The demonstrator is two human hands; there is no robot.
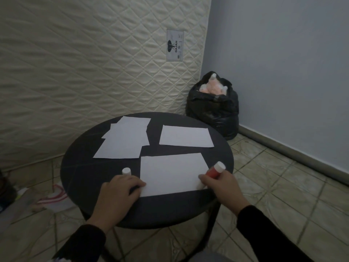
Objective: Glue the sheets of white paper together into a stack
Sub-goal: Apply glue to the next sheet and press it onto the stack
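While my left hand (pixel 119 190) pins the near sheet (pixel 172 173) with curled fingers, I'd sweep the glue stick (pixel 214 170), gripped in my right hand (pixel 220 183), leftward evenly to the edges.

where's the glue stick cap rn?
Head view: the white cap stands upright on the round black table, just beyond the left hand and left of the nearest paper sheet.

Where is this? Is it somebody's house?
Probably a room at home, maybe a spare or storage room: a mattress leans against the wall, a black bag sits in the corner, and a small round table stands on tiled floor.
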